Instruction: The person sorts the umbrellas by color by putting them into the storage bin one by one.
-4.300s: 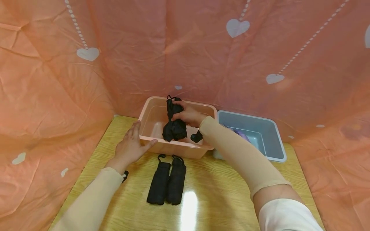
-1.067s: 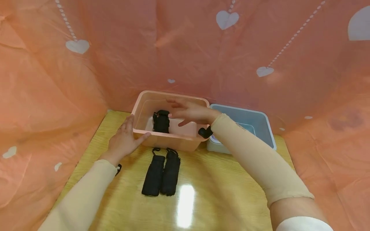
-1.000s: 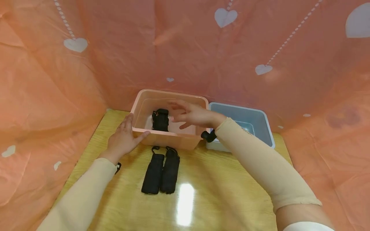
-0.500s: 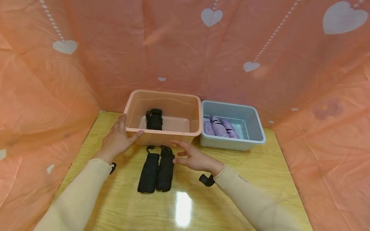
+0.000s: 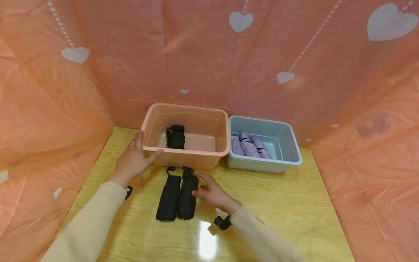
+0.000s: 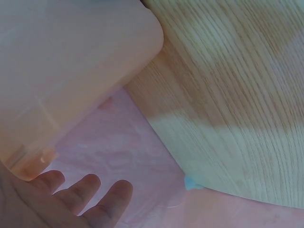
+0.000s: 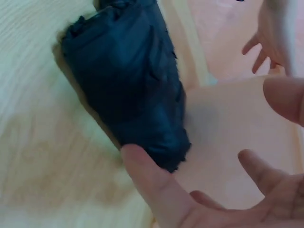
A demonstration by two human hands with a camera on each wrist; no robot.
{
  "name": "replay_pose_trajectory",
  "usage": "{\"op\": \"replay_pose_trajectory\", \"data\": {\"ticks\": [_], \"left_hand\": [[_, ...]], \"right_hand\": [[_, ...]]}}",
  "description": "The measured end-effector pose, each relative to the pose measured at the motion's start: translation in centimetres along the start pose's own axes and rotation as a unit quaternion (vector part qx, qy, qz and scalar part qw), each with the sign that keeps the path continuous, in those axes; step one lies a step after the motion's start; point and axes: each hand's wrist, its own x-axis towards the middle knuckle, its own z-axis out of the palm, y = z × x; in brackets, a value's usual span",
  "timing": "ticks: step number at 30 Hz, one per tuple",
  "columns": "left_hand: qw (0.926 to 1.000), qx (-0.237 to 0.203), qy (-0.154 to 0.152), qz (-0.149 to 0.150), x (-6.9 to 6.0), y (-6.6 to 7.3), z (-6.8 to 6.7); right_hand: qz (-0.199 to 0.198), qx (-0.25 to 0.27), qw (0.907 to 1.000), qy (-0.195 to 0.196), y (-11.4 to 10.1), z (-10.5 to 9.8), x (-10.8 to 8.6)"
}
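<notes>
Two black folding umbrellas lie side by side on the table, a left one [image 5: 168,200] and a right one [image 5: 187,198], wrist loops toward the peach bin [image 5: 186,152]. My right hand [image 5: 214,193] is at the right umbrella, fingers and thumb spread. In the right wrist view its thumb [image 7: 151,178] overlaps the edge of the dark umbrella [image 7: 126,76]; I cannot tell whether it touches. My left hand [image 5: 132,160] rests at the bin's left front corner, thumb across the front rim, fingers along the left side. Inside the bin sits black folded umbrella fabric [image 5: 175,138].
A grey-blue bin [image 5: 262,167] stands right of the peach one, with several lilac folded umbrellas [image 5: 250,149] in its left part. Orange cloth [image 5: 196,65] with white hearts rises behind and at both sides of the wooden table [image 5: 281,203].
Earlier my right hand held black umbrellas over the peach bin; they now lie inside. That hand left the bin and came down beside the right table umbrella. My left hand stayed at the bin corner.
</notes>
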Motion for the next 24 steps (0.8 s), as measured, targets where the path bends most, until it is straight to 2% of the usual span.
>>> {"op": "replay_pose_trajectory", "data": {"ticks": [6,11,21,24], "left_hand": [[1.0000,0.005,0.003,-0.002,-0.1,-0.1,-0.1],[1.0000,0.001,-0.003,-0.002,0.0,0.2,0.1],[1.0000,0.005,-0.003,-0.007,-0.1,0.2,0.1],[0.9999,0.006,-0.004,-0.009,-0.1,0.1,0.1]], "right_hand": [[-0.023,0.001,0.9989,0.041,0.5,1.5,0.6],[-0.034,-0.034,0.9961,0.074,0.5,2.1,1.0],[-0.017,-0.037,0.9963,0.075,1.2,2.9,2.0],[-0.010,-0.056,0.9953,0.078,1.7,3.4,2.4]]}}
